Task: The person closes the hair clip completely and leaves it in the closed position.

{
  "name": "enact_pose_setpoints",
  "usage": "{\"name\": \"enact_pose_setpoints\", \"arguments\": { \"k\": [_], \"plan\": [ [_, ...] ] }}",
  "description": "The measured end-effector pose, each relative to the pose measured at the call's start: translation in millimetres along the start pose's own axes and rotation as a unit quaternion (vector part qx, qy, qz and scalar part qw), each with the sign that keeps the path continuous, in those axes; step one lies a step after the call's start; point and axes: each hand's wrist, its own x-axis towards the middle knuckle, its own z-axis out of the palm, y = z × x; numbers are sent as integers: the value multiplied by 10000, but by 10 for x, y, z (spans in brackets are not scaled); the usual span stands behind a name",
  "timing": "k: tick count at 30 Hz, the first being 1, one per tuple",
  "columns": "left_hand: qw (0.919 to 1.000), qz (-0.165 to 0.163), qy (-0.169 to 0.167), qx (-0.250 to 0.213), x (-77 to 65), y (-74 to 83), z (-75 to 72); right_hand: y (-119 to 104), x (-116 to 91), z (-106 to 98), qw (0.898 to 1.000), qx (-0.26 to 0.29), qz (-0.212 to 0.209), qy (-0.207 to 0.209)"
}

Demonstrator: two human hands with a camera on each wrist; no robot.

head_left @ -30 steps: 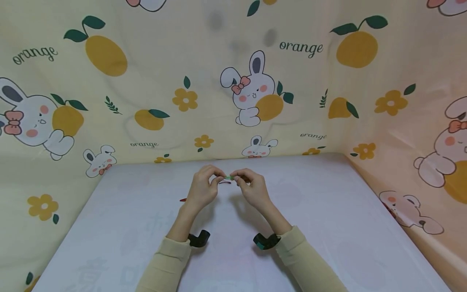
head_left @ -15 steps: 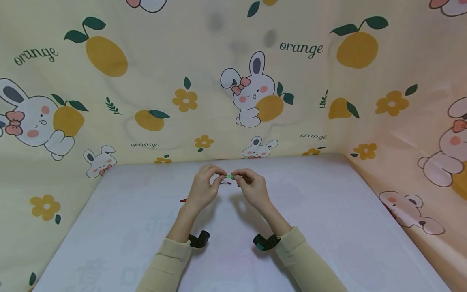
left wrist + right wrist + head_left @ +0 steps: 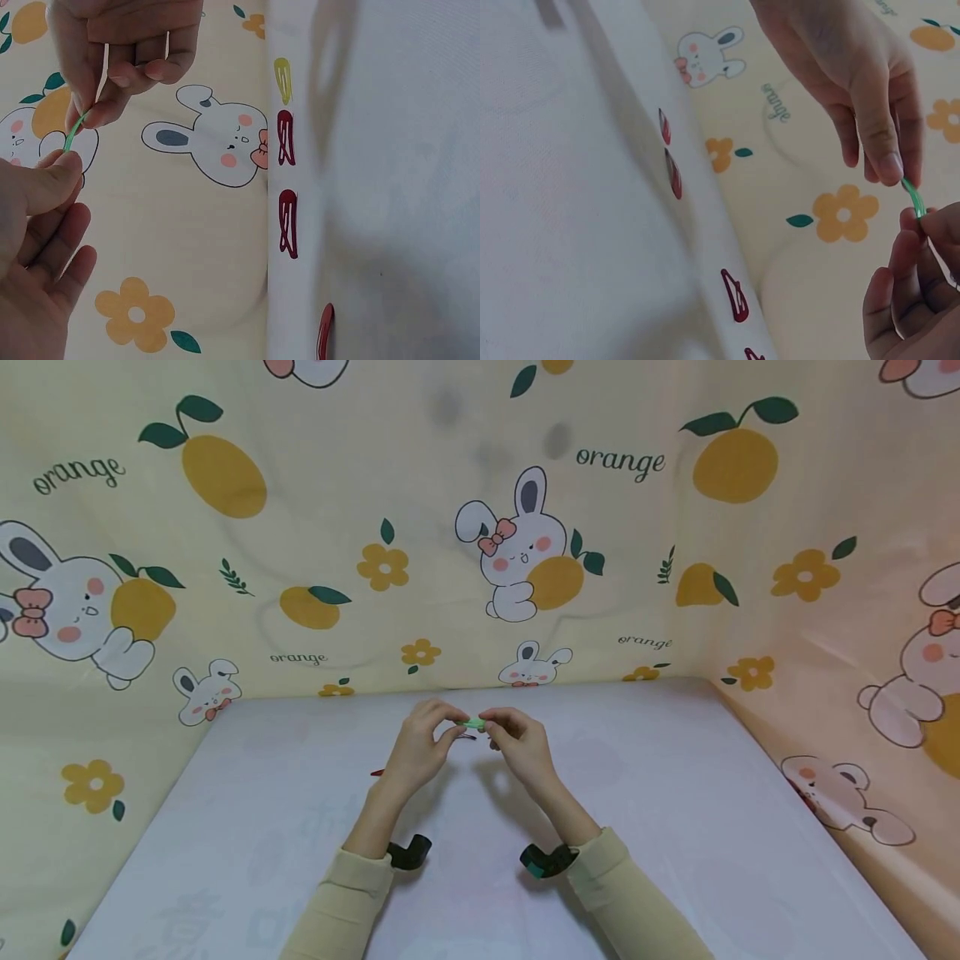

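Between both hands is a green snap hair clip [image 3: 474,724], held above the far part of the table. My left hand [image 3: 420,745] pinches one end with thumb and fingertips. The other end is pinched by my right hand [image 3: 519,745]. In the left wrist view the clip [image 3: 75,133] is seen as a narrow, slanted strip. Seen from the right wrist, the green clip [image 3: 915,199] looks slightly bent, its ends covered by fingertips. Below the hands lie a yellow hair clip [image 3: 282,81] and dark red ones, such as a dark red clip [image 3: 286,139].
More clips lie in a rough row: a dark red clip [image 3: 288,225], a red clip [image 3: 325,331], and a red clip [image 3: 673,174] seen from the right wrist. A white cloth covers the table [image 3: 675,827]. A printed curtain [image 3: 420,477] stands behind it.
The green clip has turned slightly and shows more of its broad side between the fingertips. Both hands stay in nearly the same place.
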Motion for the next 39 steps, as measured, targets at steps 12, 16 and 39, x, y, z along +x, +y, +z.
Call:
{"name": "enact_pose_setpoints", "arguments": {
  "k": [12,16,39],
  "plan": [
    [9999,-69,106,91,9,-20,-8,-10,-7,4,9989,-374,-272,-117],
    [9999,-57,118,113,7,-35,-13,-1,-6,2,9966,-671,-453,-148],
    [9907,-948,-668,716,-51,-253,-18,287,114,44,9680,-2201,-940,-748]
  ]
}}
